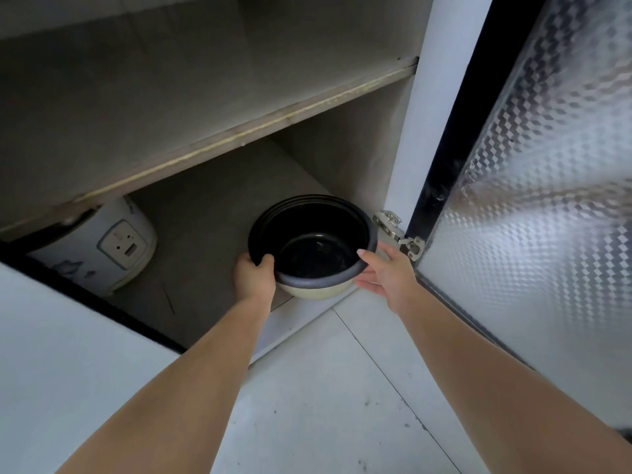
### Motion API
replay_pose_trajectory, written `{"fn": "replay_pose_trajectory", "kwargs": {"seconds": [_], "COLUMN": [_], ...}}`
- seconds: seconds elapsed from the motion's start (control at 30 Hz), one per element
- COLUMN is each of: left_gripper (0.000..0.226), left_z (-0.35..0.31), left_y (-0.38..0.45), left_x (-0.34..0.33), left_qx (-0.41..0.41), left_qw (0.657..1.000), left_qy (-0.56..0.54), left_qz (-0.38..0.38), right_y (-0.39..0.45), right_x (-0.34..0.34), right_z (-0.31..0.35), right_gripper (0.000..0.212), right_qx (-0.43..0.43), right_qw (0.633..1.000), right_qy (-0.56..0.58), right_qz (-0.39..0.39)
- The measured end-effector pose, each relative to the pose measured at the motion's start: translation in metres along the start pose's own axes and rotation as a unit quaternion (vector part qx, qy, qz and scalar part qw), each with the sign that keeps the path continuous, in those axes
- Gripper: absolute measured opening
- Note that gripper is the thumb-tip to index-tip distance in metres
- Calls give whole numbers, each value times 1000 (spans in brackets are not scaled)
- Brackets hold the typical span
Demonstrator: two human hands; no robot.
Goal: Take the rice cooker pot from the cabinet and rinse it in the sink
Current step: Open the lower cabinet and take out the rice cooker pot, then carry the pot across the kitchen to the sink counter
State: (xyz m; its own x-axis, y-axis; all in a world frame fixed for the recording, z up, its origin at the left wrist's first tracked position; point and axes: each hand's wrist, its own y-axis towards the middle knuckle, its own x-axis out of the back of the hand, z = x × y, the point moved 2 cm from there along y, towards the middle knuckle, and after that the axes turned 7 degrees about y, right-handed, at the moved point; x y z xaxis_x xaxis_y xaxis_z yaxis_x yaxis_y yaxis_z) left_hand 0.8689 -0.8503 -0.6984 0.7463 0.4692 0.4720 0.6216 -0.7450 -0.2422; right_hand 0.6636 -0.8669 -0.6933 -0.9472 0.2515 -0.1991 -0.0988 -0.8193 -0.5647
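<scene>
Left hand (254, 273): grips pot (313, 246) rim, thumb inside.
Right hand (384, 270): thumb on rim, fingers under.
Advice: lift level, clear the hinge (398, 234).

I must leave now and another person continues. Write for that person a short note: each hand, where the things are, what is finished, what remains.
Left hand: grips the near-left rim of the pot, thumb inside.
Right hand: holds the right rim, thumb on top, fingers below.
Pot: dark inside, cream outside, at the front of the lower cabinet shelf, beside the open door. The rice cooker stands at the left on the same shelf.
Done: door open, pot gripped.
Left: bring the pot out, carry it to the sink (not in view), rinse it.
</scene>
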Motion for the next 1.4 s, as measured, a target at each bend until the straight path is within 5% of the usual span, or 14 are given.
{"fn": "replay_pose_trajectory", "kwargs": {"seconds": [0.2, 0.43, 0.6, 0.77, 0.9, 1.07, 1.4], "left_gripper": [24, 22, 16, 2, 9, 6, 19], "left_z": [2, -16, -50, -101, -158, -243, -351], "left_y": [-29, -85, -139, -214, -291, -396, -545], "left_x": [14, 43, 80, 130, 182, 264, 429], "left_qx": [-19, -12, -16, -5, -23, -25, -15], "left_qw": [1000, 999, 999, 997, 995, 995, 997], "left_qy": [-2, -33, 22, 58, 69, 20, -31], "left_qz": [1, 5, 33, 51, 64, 91, 75], "right_y": [-28, -85, -154, -257, -357, -497, -725], "right_x": [12, 33, 48, 59, 76, 94, 80], "right_z": [-5, 8, 35, 83, 133, 204, 313], "right_gripper": [56, 13, 2, 29, 4, 20, 14], "right_qx": [30, 95, 108, 108, 97, 100, 162], "right_qw": [999, 994, 983, 978, 977, 978, 977], "right_qy": [6, -36, -112, -141, -141, -128, -102], "right_qz": [-24, -46, -96, -111, -125, -131, -97]}}
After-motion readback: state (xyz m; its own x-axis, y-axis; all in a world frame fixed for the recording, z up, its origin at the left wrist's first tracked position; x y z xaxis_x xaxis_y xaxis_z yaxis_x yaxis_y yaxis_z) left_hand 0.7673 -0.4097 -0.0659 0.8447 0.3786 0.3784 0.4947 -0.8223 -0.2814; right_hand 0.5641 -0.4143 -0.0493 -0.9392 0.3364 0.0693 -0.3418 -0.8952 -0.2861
